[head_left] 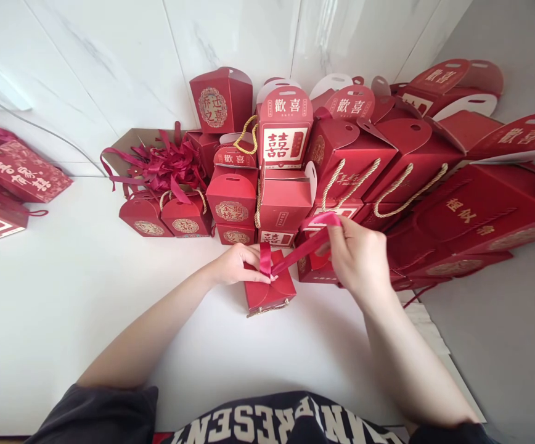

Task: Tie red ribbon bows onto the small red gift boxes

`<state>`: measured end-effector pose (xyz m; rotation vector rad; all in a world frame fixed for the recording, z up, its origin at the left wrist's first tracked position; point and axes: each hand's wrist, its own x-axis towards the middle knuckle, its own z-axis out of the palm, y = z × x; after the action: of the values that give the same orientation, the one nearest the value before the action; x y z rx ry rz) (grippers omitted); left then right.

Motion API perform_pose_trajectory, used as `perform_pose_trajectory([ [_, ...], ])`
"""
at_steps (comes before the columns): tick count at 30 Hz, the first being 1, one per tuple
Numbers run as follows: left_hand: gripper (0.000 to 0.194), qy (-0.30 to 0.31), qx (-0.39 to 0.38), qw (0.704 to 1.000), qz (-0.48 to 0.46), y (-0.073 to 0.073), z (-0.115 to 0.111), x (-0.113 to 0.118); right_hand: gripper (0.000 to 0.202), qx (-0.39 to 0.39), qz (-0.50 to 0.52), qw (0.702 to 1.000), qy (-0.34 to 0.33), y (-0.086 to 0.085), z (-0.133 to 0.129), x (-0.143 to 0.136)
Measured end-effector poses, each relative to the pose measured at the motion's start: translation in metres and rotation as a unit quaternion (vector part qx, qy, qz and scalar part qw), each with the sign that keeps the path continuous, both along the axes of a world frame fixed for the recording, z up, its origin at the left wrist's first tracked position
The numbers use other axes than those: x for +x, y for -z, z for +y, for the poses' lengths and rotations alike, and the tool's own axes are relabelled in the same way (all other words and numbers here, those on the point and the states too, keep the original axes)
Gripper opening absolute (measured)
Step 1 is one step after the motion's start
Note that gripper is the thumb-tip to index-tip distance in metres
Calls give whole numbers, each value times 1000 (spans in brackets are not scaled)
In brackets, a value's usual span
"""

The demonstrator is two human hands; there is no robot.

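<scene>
A small red gift box (271,295) with a twisted gold cord handle stands on the white table in front of me. At its top, my left hand (238,265) pinches a crimson ribbon (301,248) that forms an upright loop by the fingertips. The other end of the ribbon is drawn up and to the right, pinched between the thumb and fingers of my right hand (359,256). The fingers of my left hand partly cover the box top, so how the ribbon is fastened there is hidden.
Stacked red gift boxes (286,139) line the tiled wall. A carton holds a tangle of loose ribbons (168,163). Larger red boxes (475,213) crowd the right side. More red boxes (24,169) lie at the far left of the white table (87,290), near a cable.
</scene>
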<state>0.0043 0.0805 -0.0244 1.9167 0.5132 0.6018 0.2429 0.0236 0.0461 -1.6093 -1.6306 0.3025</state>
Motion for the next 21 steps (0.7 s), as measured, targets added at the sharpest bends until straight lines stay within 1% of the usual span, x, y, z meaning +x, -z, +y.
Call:
perform_pose_trajectory([
  [2,18,-3,-17,1000,9,0,0,0,42,6,56,998,-21,-12,-9,6],
  [3,18,-4,-27,1000,12,0,1,0,44,22,77,996,-27,-18,-16,6],
  [5,19,-4,-46,999,15,-3,1,-1,42,63,87,994,-36,-30,-32,0],
  [6,19,-1,-57,998,21,-5,2,0,40,82,76,992,-51,-35,-39,-5],
  [8,20,3,-76,996,45,-13,2,0,39,128,10,987,-95,-43,-52,-20],
  [9,21,4,-84,994,63,-18,2,1,39,151,-33,980,-128,-45,-57,-30],
  [11,26,8,-97,991,96,-28,2,2,36,206,-97,949,-216,-48,-63,-50],
  [13,31,18,-104,988,114,-38,4,3,30,237,-164,907,-306,-45,-65,-71],
  [15,31,26,-122,983,136,-46,7,5,26,236,-222,877,-356,-37,-67,-94],
  [17,26,20,-145,974,170,-52,9,8,24,226,-270,858,-374,-24,-70,-116],
  [19,23,6,-156,965,208,-56,10,10,21,218,-301,854,-364,-8,-72,-137],
  [21,24,-2,-147,961,235,-59,10,12,20,201,-327,850,-361,9,-71,-155],
])
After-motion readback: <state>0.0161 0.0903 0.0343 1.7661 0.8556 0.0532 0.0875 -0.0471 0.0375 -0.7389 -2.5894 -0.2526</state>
